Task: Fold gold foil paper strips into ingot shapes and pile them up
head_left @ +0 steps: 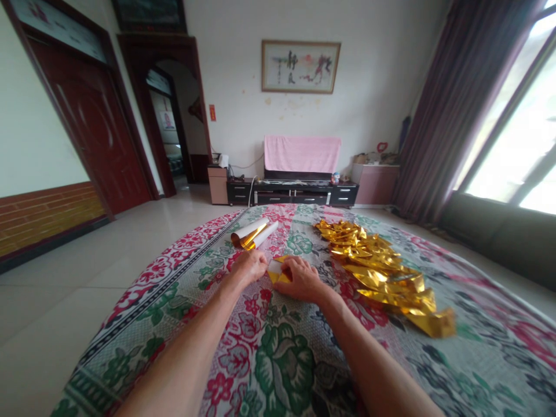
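Observation:
A small piece of gold foil paper [275,267], folded so that some of its white back shows, lies on the patterned tablecloth in front of me. My right hand [300,279] grips its right side, thumb below and fingers curled over the top. At its left corner my left hand [251,269] is closed, fingertips pinched together at the paper's edge. Just beyond the left hand lie loosely rolled foil sheets [255,234], white outside and gold inside. Right of my hands stretches a long row of folded gold foil pieces [377,263], overlapping one another.
The round table wears a floral tablecloth [284,362] in red, green and grey. Past its far edge stands a low black TV cabinet [299,194] with a pink cloth [303,153] above it. Doors are on the left; a curtain [452,110] and window are on the right.

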Tool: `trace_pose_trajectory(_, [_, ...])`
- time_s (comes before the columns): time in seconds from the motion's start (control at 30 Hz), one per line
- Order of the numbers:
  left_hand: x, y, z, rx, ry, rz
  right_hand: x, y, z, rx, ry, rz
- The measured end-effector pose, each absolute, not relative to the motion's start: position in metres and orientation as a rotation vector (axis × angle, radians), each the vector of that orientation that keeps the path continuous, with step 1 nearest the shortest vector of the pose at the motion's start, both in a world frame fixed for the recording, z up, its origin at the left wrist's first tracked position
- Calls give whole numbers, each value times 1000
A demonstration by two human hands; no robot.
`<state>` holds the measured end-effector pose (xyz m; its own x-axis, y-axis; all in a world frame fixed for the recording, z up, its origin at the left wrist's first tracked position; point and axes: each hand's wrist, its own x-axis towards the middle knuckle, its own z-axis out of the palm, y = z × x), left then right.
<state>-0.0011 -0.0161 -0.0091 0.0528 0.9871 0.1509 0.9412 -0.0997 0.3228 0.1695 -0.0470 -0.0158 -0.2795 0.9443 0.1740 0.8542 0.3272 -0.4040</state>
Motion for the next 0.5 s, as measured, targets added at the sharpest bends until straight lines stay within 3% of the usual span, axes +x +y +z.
trace_pose_trajectory(0.5, [10, -43, 13, 2279, 1646, 411, 171, -48, -8, -1532, -2283, 269])
